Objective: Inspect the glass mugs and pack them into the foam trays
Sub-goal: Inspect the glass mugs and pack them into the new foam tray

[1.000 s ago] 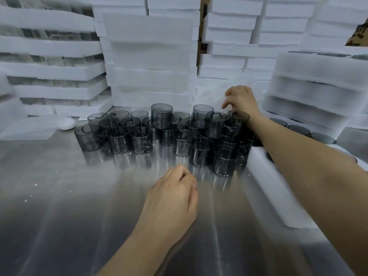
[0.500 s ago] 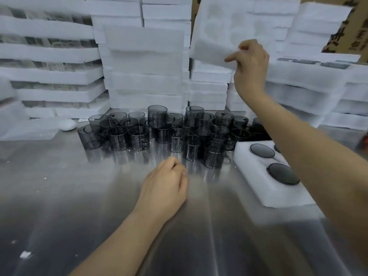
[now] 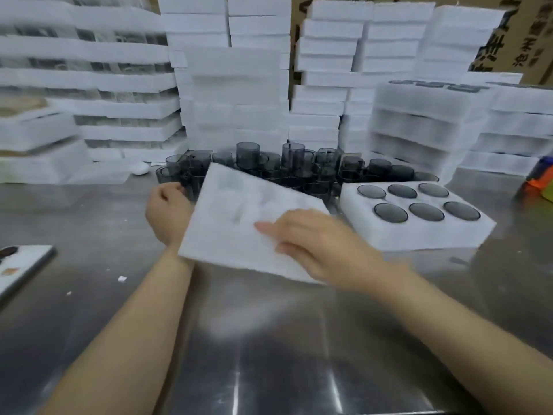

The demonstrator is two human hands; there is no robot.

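Several smoky grey glass mugs [image 3: 294, 163] stand clustered at the back of the steel table [image 3: 269, 339]. My right hand [image 3: 317, 247] grips an empty white foam tray [image 3: 239, 226] by its near right edge and holds it tilted, low over the table in front of the mugs. My left hand [image 3: 167, 209] is at the tray's left edge, next to the leftmost mugs, its fingers curled; what they hold is hidden. A second foam tray [image 3: 419, 235], to the right, has several mugs set in its holes.
Tall stacks of foam trays [image 3: 233, 94] line the back, with more stacks at the right [image 3: 425, 124] and left. A flat white object [image 3: 21, 265] lies at the left edge, and an orange and blue item [image 3: 538, 178] at the far right.
My right hand has brought the empty foam tray down from the back stack to just above the table. My left hand has moved forward to the left end of the mugs.
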